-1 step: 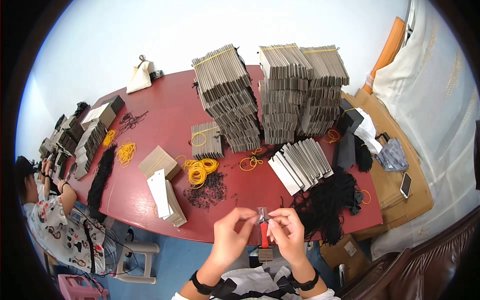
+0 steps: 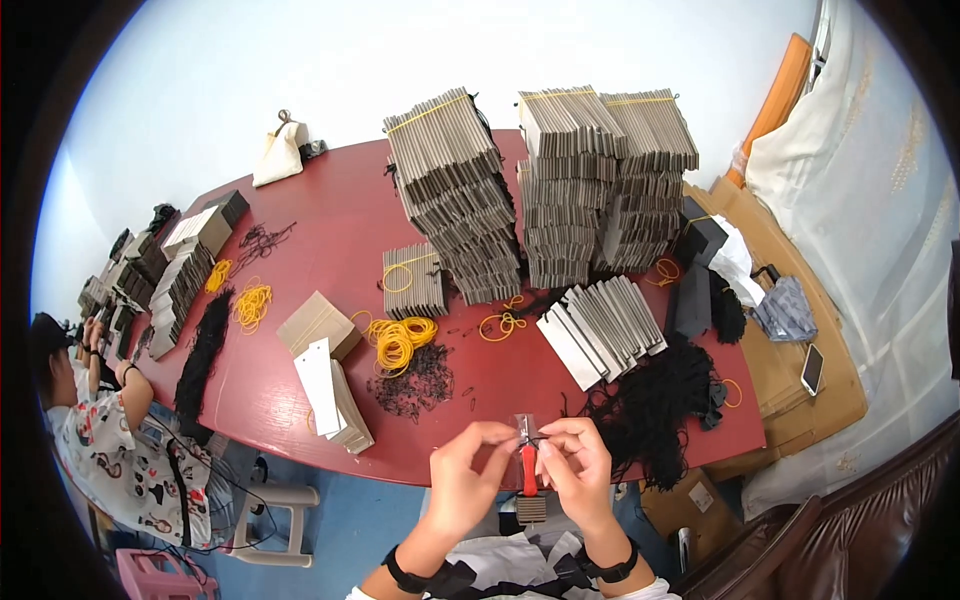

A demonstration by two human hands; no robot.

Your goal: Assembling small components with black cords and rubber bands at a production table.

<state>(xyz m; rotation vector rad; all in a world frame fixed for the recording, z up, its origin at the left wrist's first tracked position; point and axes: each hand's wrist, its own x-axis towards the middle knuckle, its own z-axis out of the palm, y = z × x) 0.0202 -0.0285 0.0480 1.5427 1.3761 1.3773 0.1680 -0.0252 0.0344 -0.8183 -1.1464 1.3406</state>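
At the table's near edge, a small tool with a red handle (image 2: 529, 470) points away from me, with a clear and metallic-looking tip. My left hand (image 2: 466, 472) is on its left side, thumb and forefinger pinched close to that tip. From the other side my right hand (image 2: 574, 466) pinches too, its other fingers curled. A short piece of thin black cord (image 2: 535, 440) runs across the tip between my fingertips; its ends are hidden. Below the red handle sits a small ribbed grey-brown block (image 2: 531, 510).
Tall stacks of grey-brown cards (image 2: 445, 180) stand at the back. A card pile (image 2: 603, 330) and black cords (image 2: 650, 420) lie right. Yellow rubber bands (image 2: 402, 343), small black pieces (image 2: 412, 385) and white tags (image 2: 318, 385) lie left. Another person (image 2: 130, 450) sits far left.
Both hands have shifted very slightly to the right, still pinching at the tool's tip. Everything else on the table stays as it was.
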